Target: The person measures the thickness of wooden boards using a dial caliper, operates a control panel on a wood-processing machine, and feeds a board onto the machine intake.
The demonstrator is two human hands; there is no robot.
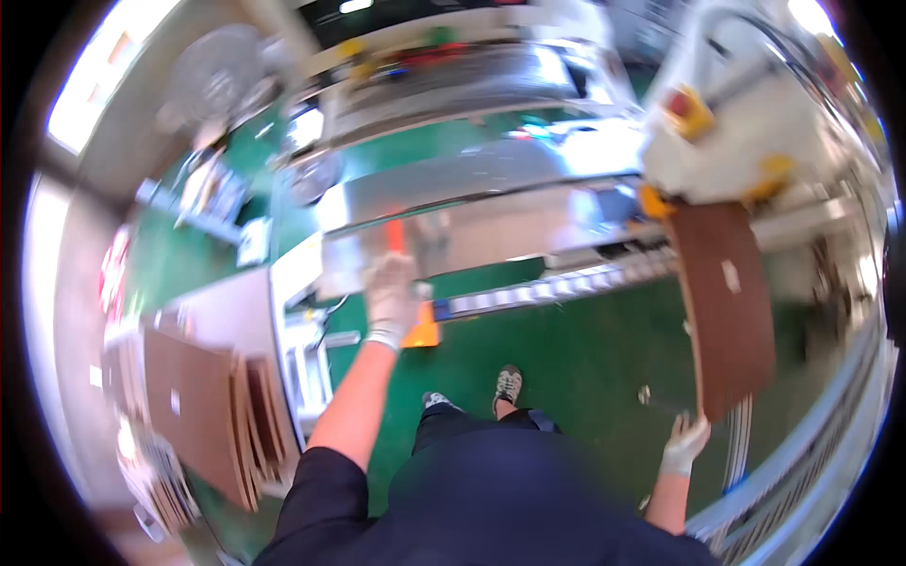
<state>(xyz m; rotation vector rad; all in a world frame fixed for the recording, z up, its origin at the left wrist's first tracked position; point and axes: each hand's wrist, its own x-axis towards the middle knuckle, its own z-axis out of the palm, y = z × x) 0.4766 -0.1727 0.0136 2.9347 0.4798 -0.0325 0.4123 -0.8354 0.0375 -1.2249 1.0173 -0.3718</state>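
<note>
My left hand (390,294), in a pale glove, is out in front over the near edge of the metal bench (481,226). Its fingers look closed around a narrow orange object (394,236) that sticks out past them; motion blur hides its kind. Beside the wrist is an orange-yellow flat piece (422,327). Low on the right, my gloved right hand (686,445) touches the near lower corner of a brown panel (725,307), fingers stretched up and apart. The panel's far end lies against the white machine (746,123), and a small white label is on its face.
Several brown panels (193,415) lean in a stack at the left. A roller rail (557,288) runs along the bench's near side. Metal rails (802,472) curve past on the right. A red button on a yellow box (687,111) is fixed to the machine. The floor (566,368) is green.
</note>
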